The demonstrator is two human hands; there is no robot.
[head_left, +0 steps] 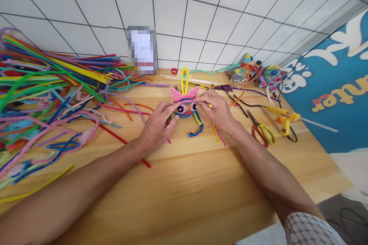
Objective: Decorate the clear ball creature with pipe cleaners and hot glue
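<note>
Head view: left hand and right hand grip the figure between them, loop toward the bench's far edge

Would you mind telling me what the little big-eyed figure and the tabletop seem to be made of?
The figure looks wound from fuzzy pipe cleaners, judging by its matte, fluffy coils. The tabletop looks like pale wood: grain lines, plank joints, slight sheen.

Bright, even light fills the frame, and the counter carries only soft, faint shadows under the forearms. The wide lens bends the wall tiles toward the upper corners. A pixelated patch blurs the upper middle; the lower edge is slightly soft.
</note>
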